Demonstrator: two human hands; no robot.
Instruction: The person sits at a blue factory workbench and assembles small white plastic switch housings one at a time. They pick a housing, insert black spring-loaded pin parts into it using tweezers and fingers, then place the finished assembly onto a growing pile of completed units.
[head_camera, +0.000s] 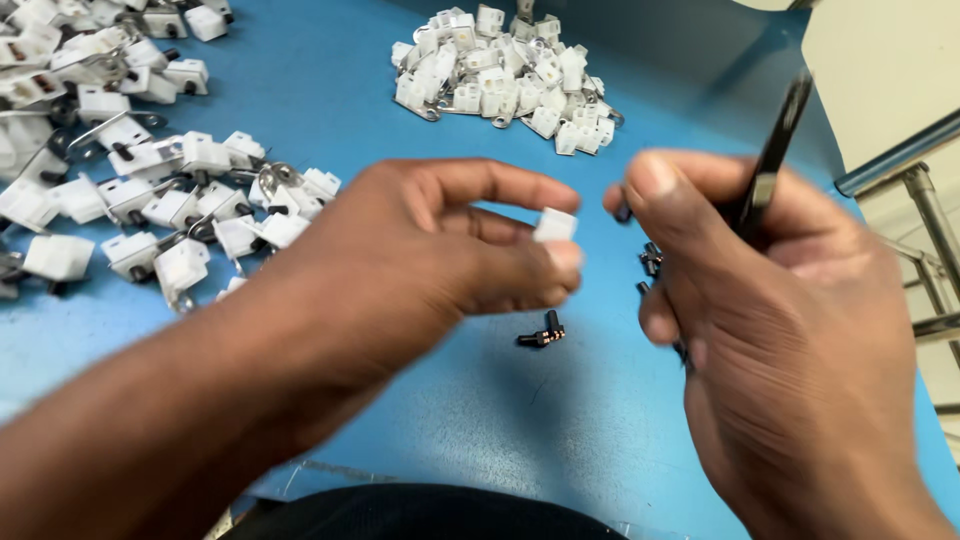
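Left hand (440, 240) pinches a small white plastic block (555, 224) at the fingertips, mid-frame. Right hand (790, 330) closes around a thin black tool (775, 150) pointing toward one o'clock. Black screws (541, 333) lie at six o'clock of the block. One pile of white pieces (505, 75) sits at twelve o'clock, seemingly finished; a scattered heap (140, 180) at ten o'clock apparently remains.

Bright even light, motion-blurred foreground, soft shadows.
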